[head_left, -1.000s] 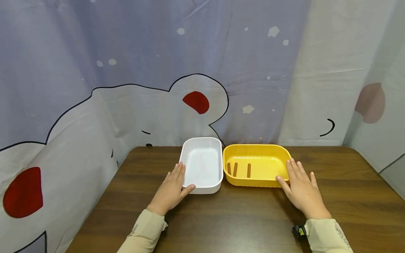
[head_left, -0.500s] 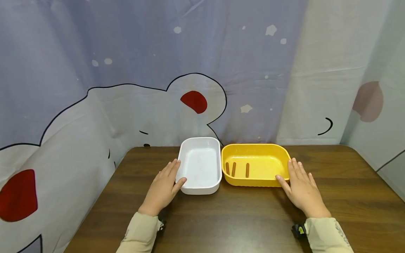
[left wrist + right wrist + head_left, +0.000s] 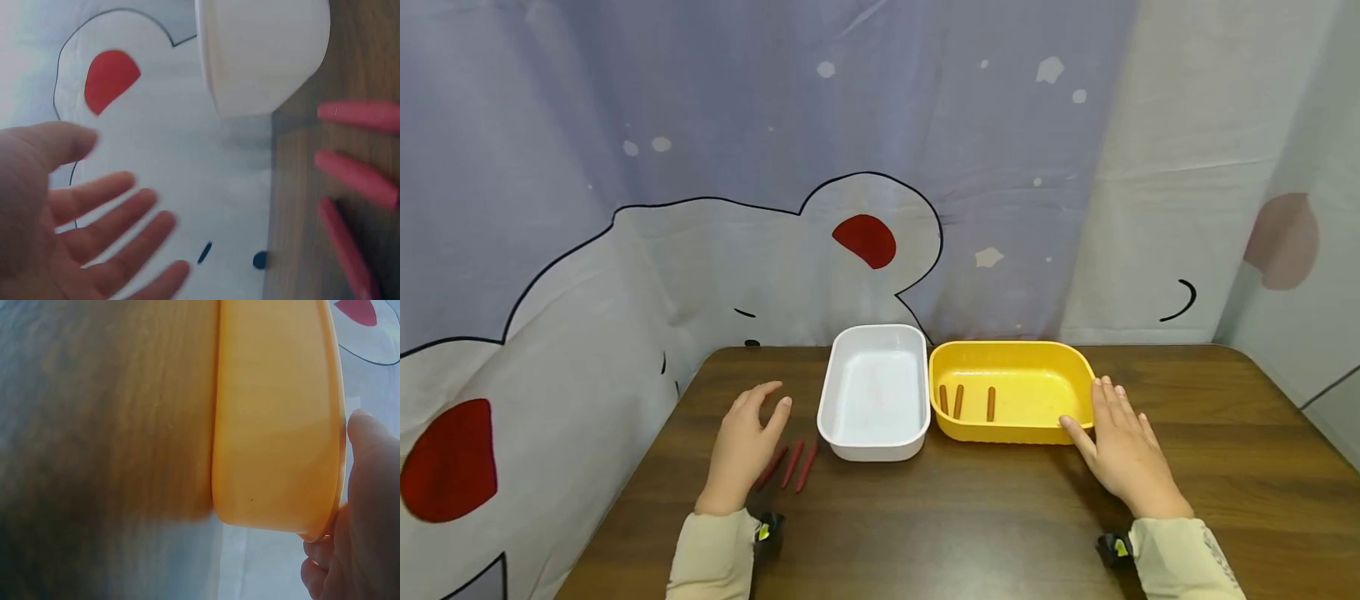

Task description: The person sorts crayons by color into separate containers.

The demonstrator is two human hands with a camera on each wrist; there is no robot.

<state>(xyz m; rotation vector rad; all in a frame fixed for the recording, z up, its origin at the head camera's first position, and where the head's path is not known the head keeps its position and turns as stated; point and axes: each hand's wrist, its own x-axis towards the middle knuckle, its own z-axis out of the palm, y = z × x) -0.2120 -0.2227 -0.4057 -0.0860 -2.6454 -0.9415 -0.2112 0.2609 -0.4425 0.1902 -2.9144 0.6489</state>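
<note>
My left hand (image 3: 741,446) is off the white tray (image 3: 874,387), to its left, holding nothing. Its thumb and fingers are spread apart in the left wrist view. Three slim red, sausage-shaped sticks (image 3: 806,468) lie on the table between that hand and the tray's front left corner; the hand partly covers one in the head view. My right hand (image 3: 1126,458) rests against the right end of the yellow tray (image 3: 1037,396), thumb at the front rim and straight fingers along the end. Three short brown sticks (image 3: 991,404) lie in the yellow tray's left half.
Both trays stand side by side near the back edge of the brown wooden table (image 3: 940,517). A printed curtain (image 3: 760,275) hangs right behind it and along the left side.
My left hand has let go of the white tray's left side and moved left, uncovering the red sticks. The right hand stays at the yellow tray.
</note>
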